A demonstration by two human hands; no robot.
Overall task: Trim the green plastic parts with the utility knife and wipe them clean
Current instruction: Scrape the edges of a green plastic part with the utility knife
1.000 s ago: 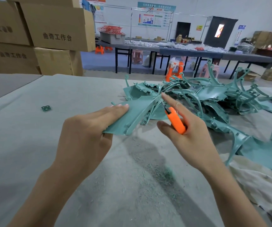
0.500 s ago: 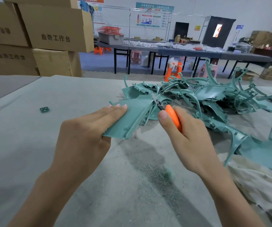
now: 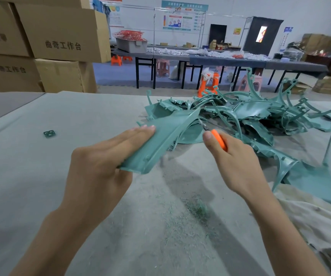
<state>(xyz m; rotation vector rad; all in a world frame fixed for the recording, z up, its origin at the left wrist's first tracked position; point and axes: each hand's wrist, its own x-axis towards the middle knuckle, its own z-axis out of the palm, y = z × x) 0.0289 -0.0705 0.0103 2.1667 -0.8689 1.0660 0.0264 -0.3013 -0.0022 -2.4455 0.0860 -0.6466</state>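
Green shavings (image 3: 197, 210) lie on the grey table (image 3: 31, 176), nearer than the held green part (image 3: 164, 134). A cloth (image 3: 310, 216) sits right of the part. The left hand (image 3: 100, 166) holds the part's near end up, fingers flat on top, thumb hidden. Right of the part, the right hand (image 3: 238, 162) is wrapped round the orange utility knife (image 3: 218, 140), blade at the part's right edge; contact unclear. Likely trimming flash: shallow angle, short strokes away from the left fingers. A heap of green parts (image 3: 260, 116) lies beyond the part.
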